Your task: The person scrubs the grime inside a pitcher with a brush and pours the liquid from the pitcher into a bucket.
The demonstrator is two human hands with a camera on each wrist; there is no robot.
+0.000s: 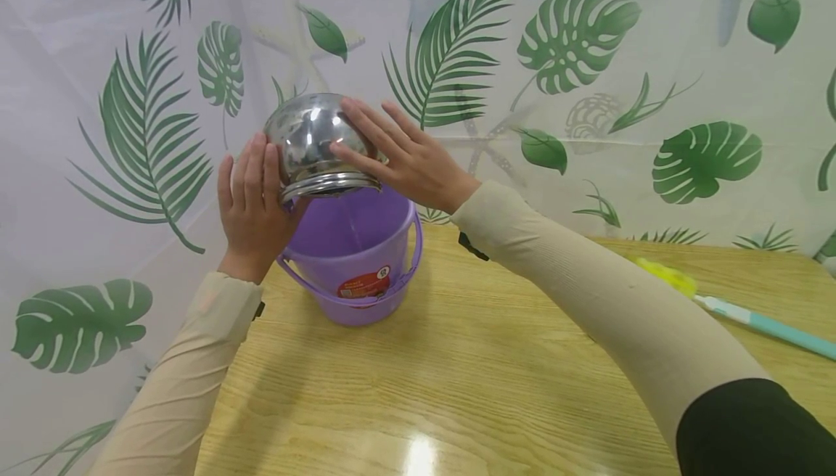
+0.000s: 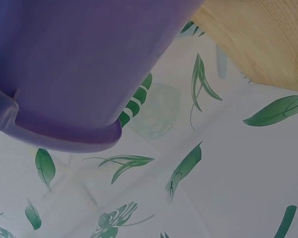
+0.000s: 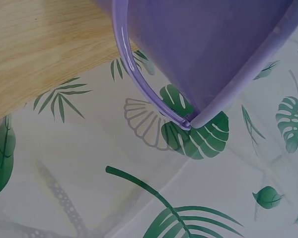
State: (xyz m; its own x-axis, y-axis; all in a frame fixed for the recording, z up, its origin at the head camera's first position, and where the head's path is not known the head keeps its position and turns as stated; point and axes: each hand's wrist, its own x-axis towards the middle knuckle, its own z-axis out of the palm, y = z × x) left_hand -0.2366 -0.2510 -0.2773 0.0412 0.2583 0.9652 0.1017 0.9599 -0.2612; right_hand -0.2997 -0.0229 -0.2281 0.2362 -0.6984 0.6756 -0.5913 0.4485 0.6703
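Note:
A shiny metal bowl (image 1: 307, 131) is held tipped, mouth down, above a purple bucket (image 1: 346, 273). My left hand (image 1: 255, 197) holds its left side, fingers pointing up along the outer wall and thumb partly hidden near the rim. From the other side my right hand (image 1: 418, 160) grips the bowl, its fingers spread over the curved outside. A thin, pale streak runs below the bowl inside the bucket; whether it is liquid I cannot tell. Both wrist views show the bucket close up, without the hands or bowl.
The bucket stands on a wooden table (image 1: 457, 360), its handle (image 1: 418, 244) hanging at the front. To the right lies a brush with yellow bristles (image 1: 669, 276) and a teal-and-white handle (image 1: 777, 327), partly behind my right sleeve. A leaf-patterned sheet (image 1: 457, 149) hangs behind and to the left.

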